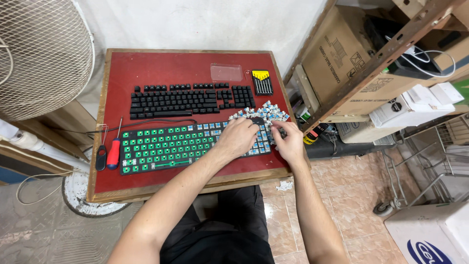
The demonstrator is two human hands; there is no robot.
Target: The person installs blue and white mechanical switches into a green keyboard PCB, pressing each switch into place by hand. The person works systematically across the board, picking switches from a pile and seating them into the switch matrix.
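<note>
- While your left hand [238, 138] rests flat on the right part of the bare keyboard [190, 145], near the front edge of the counter [161, 63], its fingers lie spread over the blue switches and hold nothing that I can see.
- Your right hand [289, 142] sits at the board's right end, fingers pinched narrow on a small dark piece [281, 132]; what it is, I cannot tell.
- Just behind both hands lies a heap of loose switches [264, 113]. A sweep of your wrist could scatter them off the near right edge onto the tiled floor [351, 195].
- Pulling at an angle could, I judge, bend a switch's pins, so keep the pull straight.
- Behind sit the black keycap set [190, 100], a screwdriver set [262, 82] and a clear lid [226, 72].
- At the left, the red-handled screwdriver [114, 150] and a black puller [100, 157] lie near the edge, where a nudge of the board could push them off.
</note>
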